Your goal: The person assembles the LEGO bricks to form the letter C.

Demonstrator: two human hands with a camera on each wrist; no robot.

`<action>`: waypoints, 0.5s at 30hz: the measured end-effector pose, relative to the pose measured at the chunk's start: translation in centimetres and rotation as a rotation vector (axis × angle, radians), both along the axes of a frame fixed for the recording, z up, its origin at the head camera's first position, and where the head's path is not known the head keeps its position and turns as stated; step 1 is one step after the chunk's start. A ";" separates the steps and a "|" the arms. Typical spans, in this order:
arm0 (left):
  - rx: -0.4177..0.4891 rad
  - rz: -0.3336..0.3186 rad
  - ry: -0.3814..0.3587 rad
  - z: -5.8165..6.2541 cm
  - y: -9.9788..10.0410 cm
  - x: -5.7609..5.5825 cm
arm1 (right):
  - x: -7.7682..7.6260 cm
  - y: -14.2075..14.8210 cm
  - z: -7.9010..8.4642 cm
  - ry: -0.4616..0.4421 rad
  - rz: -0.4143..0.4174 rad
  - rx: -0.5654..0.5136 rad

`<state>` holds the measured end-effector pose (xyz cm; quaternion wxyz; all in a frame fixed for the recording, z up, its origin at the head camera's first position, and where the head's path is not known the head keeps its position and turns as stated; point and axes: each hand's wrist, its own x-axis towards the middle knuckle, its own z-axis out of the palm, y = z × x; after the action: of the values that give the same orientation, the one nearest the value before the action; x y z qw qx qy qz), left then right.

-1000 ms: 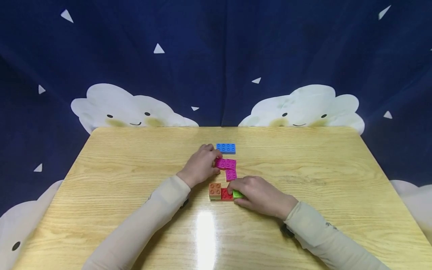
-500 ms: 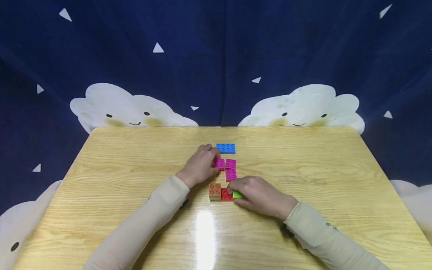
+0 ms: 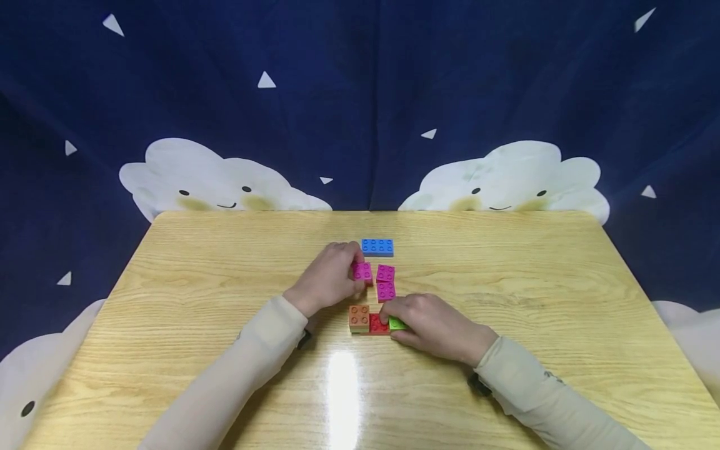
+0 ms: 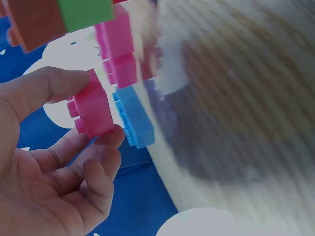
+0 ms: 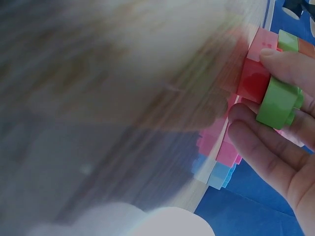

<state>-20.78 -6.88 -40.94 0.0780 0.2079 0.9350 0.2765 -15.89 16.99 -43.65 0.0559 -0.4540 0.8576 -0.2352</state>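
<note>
My left hand (image 3: 328,279) pinches a pink brick (image 4: 95,108) between thumb and fingertips, its studs facing the palm side in the left wrist view. To the right of it, two more pink bricks (image 3: 385,282) lie end to end on the table. My right hand (image 3: 435,326) holds a light green brick (image 5: 276,105) that sits on the right end of a red brick (image 5: 254,81), thumb and fingers on either side. At the red brick's left end stands an orange brick (image 3: 359,315) on top of another green brick (image 5: 288,41).
A long blue brick (image 3: 377,247) lies on the table just beyond the pink bricks. The wooden table (image 3: 506,269) ends at a dark blue curtain (image 3: 368,94) with cloud pictures at the back.
My left hand has drawn one pink brick leftward, away from the other two, opening a gap between them. The right hand and the red brick have stayed in place.
</note>
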 end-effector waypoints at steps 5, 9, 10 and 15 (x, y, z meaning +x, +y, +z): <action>0.019 -0.002 0.005 1.1 -0.3 0.7 | 0.0 0.1 0.0 0.008 0.006 0.003; 0.034 -0.012 0.010 1.8 -0.5 1.3 | 0.0 0.1 -0.1 0.002 0.009 0.005; 0.038 -0.014 0.011 1.9 -0.6 1.4 | -0.1 0.1 -0.1 -0.001 0.010 0.005; 0.040 -0.027 0.014 2.9 -0.8 2.6 | -0.1 0.1 0.0 0.000 0.009 0.000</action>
<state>-18.19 -7.64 -38.01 0.0712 0.2241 0.9268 0.2927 -15.95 17.11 -43.69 0.0569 -0.4580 0.8555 -0.2347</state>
